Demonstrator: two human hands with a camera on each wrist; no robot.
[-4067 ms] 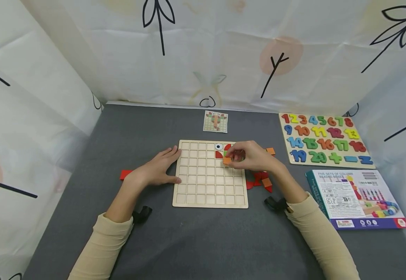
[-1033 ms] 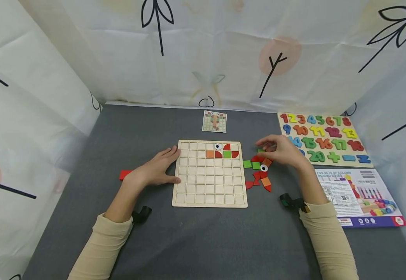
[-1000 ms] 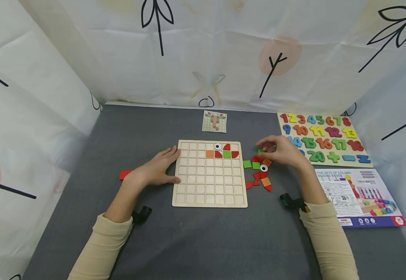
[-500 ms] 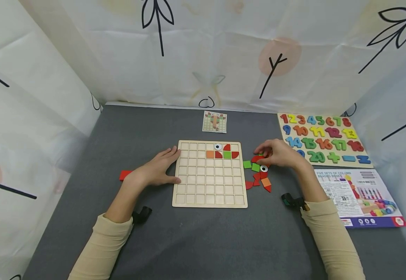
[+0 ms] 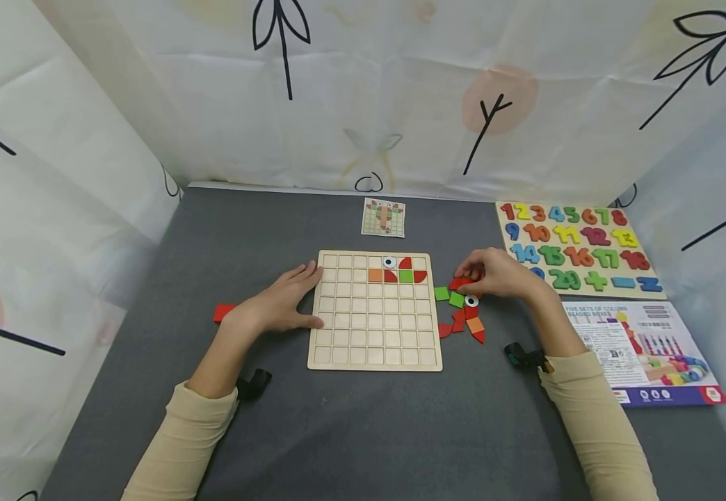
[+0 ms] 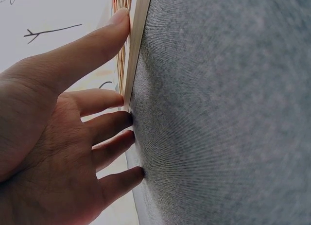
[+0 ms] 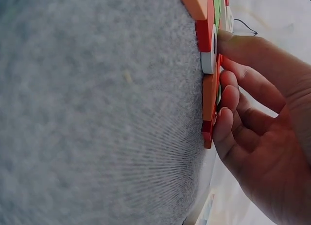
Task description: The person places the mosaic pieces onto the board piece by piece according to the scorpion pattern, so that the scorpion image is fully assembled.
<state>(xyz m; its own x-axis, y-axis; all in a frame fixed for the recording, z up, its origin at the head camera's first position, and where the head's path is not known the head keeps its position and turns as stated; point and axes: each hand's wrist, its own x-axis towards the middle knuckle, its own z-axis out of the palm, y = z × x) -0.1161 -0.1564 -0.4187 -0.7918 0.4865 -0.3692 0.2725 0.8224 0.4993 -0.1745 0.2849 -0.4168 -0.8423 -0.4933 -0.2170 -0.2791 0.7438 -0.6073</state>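
My left hand (image 5: 281,299) rests against the left edge of a wooden grid board (image 5: 375,323), fingers spread, with thumb and index finger touching its side in the left wrist view. Near the board's top right sit a white eye tile (image 5: 389,262), an orange square tile (image 5: 375,275), a green square tile (image 5: 405,276) and several red curved tiles. My right hand (image 5: 499,271) is over a loose pile right of the board, fingers bent and thumb low among red tiles (image 5: 460,284). The right wrist view shows its fingertips beside stacked edges; whether it pinches one is unclear.
A small pattern card (image 5: 384,217) lies behind the board. At the right are a number puzzle (image 5: 582,250) and a printed box (image 5: 644,351). A red piece (image 5: 224,312) lies beside my left wrist. Loose orange tiles (image 5: 475,325) lie near the board's right edge.
Since the oldest frame, an orange tile has gone into the board and my right hand has moved right to the pile. Lately it has lowered slightly, and a loose green tile has turned.
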